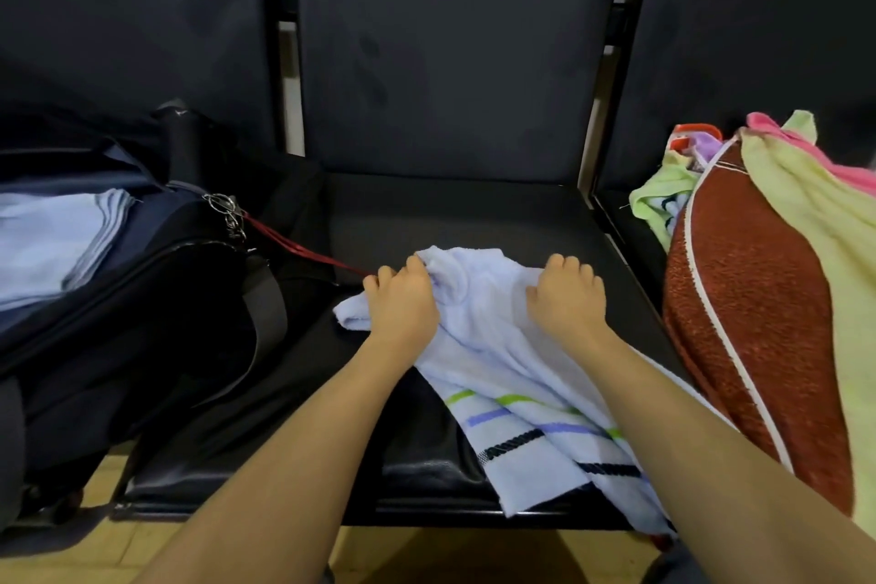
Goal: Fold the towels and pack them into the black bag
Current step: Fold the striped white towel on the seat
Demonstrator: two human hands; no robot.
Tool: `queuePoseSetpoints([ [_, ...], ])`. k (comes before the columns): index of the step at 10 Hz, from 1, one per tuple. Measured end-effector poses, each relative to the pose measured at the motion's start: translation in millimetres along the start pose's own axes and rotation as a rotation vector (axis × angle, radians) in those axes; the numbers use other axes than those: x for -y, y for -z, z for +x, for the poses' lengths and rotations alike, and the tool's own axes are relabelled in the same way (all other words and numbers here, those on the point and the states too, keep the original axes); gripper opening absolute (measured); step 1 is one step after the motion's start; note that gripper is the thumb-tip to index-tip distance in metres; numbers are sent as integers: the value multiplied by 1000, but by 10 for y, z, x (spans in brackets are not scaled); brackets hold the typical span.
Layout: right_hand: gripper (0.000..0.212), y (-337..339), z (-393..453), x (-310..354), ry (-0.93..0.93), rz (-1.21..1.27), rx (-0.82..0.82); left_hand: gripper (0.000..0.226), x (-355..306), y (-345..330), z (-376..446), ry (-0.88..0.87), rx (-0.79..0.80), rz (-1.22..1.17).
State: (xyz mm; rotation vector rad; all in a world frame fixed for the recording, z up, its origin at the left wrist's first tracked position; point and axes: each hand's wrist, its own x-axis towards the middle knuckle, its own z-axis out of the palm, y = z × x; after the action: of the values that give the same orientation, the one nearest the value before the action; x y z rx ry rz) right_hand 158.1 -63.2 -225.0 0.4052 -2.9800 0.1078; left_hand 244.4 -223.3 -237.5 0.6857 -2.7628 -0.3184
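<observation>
We see our two bare forearms, no sleeves, watch or rings on them, ending in our left hand [402, 306] and right hand [566, 296], nails short and unpainted.

Seat [474, 213] under towel [497, 346], bag [142, 299]

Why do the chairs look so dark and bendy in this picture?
Head view: dim light leaves the black seats murky; the wide lens bows their edges; the pale towel under both hands stays bright and fairly sharp, as does the pile at right.
</observation>
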Motion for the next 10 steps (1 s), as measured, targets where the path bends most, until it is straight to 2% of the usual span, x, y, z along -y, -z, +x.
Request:
queuePoseSetpoints([
  [1, 35, 40, -3, -27, -11, -68, 118, 7, 25, 31, -23, -69, -99, 80],
  [2, 12, 110, -23, 1, 36, 60, 114, 14, -8, 160, -26, -61, -131, 94],
  [3, 8, 207, -10, 29, 16, 330, -4, 23, -55, 341, -8, 7, -62, -223],
  [4, 9, 331, 24, 66, 19, 626, -62, 35, -159, 503, -67, 77, -61, -756],
  [5, 8, 388, 5, 120, 73, 673, -117, 26, -246, 588, -183, 44, -121, -982],
  [6, 8, 475, -90, 176, 152, 899, -217, 34, -289, 591, -228, -121, -56, -950],
  [7, 4, 602, -235, 234, 239, 1138, -240, 44, -332, 520, -220, -176, 80, -755],
  [8, 4, 689, -311, 297, 292, 1198, -177, 47, -410, 512, -242, -230, 44, -729],
  [9, 12, 711, -306, 256, 367, 1261, -199, 14, -377, 509, -233, -187, -45, -821],
  [10, 21, 690, -297, 189, 371, 1293, -267, 19, -281, 500, -226, -187, -99, -883],
])
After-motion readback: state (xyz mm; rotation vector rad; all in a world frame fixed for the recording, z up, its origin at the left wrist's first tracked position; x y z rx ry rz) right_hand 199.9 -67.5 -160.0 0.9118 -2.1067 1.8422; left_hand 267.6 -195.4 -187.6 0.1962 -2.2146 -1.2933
